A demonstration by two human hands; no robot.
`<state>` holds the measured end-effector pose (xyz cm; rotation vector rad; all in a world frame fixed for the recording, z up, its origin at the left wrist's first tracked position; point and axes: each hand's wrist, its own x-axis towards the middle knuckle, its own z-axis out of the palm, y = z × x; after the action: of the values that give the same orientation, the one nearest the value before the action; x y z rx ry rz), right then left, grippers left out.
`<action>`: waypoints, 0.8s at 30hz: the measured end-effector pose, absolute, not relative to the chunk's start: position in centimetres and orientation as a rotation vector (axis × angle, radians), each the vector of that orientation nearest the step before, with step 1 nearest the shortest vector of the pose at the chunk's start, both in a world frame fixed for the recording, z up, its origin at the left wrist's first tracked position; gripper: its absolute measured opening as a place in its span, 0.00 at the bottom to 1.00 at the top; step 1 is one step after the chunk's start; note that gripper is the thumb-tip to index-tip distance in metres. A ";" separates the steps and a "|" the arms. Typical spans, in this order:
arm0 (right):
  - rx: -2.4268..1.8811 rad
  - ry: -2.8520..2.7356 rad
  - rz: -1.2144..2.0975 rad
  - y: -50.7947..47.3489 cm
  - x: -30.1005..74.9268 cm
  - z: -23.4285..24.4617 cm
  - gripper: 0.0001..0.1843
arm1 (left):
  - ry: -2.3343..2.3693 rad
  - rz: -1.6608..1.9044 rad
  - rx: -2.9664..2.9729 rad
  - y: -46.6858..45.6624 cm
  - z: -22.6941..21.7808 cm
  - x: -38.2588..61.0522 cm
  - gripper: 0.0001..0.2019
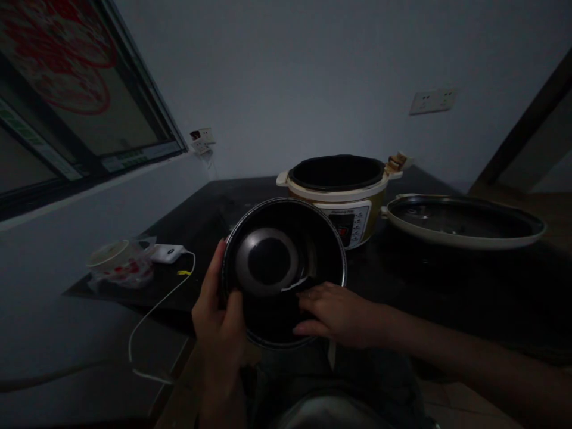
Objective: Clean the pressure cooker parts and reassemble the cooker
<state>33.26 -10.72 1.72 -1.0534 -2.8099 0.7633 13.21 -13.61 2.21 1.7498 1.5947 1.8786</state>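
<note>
A black round inner pot [308, 232] is tilted so that its open mouth faces me, with a shiny ring at its bottom. My left hand [221, 316] grips its left rim, thumb inside and fingers round the outer wall. Inside the lower right of the pot, my right hand [333, 310] is closed on a dark cloth [295, 287] with a pale edge; most of the cloth is lost in shadow. Behind the pot stands an electric pressure cooker [370, 208] with its top uncovered and a lit red display.
A large lid [465, 238] lies upturned right of the cooker on the black table [424, 298]. At the left are a bowl in a plastic bag [120, 265] and a white device [167, 253] with a cable hanging over the edge. Wall sockets [432, 101] are behind.
</note>
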 end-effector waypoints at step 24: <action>-0.905 -2.707 0.829 -13.5 31.1 -0.8 0.49 | 1.667 1.868 1.738 -14.1 2.0 13.5 0.28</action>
<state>31.07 -13.46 -0.80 -0.9052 -2.7074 0.8293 13.52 -14.12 1.97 1.7378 1.6671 1.8679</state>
